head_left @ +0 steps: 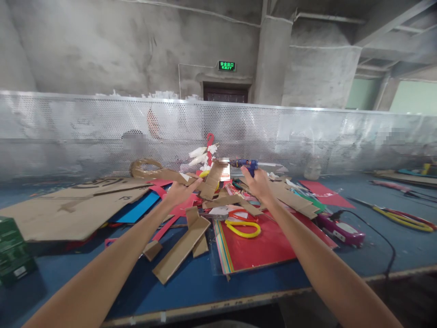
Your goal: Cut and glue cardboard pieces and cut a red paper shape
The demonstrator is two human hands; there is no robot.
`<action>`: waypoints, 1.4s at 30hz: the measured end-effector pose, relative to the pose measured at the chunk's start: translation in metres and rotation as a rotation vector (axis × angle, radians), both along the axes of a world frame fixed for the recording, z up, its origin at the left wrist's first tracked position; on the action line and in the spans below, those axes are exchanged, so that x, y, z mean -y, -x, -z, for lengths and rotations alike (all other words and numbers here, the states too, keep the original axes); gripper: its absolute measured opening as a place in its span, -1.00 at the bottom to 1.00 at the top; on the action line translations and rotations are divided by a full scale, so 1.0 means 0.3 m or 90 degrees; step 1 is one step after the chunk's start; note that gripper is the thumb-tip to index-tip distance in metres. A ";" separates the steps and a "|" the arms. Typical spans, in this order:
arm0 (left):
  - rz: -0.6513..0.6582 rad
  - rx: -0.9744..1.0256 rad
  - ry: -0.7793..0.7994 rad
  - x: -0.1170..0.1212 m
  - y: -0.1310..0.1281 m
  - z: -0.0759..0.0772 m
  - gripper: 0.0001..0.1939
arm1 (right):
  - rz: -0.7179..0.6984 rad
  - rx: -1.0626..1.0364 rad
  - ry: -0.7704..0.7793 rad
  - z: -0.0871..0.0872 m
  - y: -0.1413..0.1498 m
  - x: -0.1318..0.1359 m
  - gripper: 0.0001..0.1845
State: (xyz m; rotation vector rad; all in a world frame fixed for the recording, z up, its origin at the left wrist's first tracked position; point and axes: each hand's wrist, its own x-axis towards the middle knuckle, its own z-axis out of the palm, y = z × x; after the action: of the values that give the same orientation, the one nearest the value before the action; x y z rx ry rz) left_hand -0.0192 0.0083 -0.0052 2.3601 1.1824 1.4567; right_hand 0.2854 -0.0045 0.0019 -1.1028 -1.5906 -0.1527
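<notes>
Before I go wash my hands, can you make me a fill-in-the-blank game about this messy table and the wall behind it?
1. The right hand grips a glue gun coloured ____.
2. The scissors near the middle of the table have one red handle loop and one coloured ____.
3. The sign above the doorway says, in English, ____.

Missing words: blue; yellow; EXIT.
</notes>
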 end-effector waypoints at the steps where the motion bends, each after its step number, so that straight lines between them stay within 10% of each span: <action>1: -0.004 -0.002 -0.003 0.000 0.000 0.000 -0.64 | 0.003 0.002 -0.001 0.001 -0.001 -0.001 -0.42; 42: -0.005 0.002 0.002 0.033 -0.029 0.007 -0.68 | -0.055 0.005 -0.022 -0.005 0.018 0.020 -0.46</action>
State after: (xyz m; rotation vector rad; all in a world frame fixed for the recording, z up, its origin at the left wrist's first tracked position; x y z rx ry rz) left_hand -0.0103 -0.0016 -0.0072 2.3531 1.1942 1.4587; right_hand 0.2798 -0.0106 0.0036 -1.0065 -1.6338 -0.1269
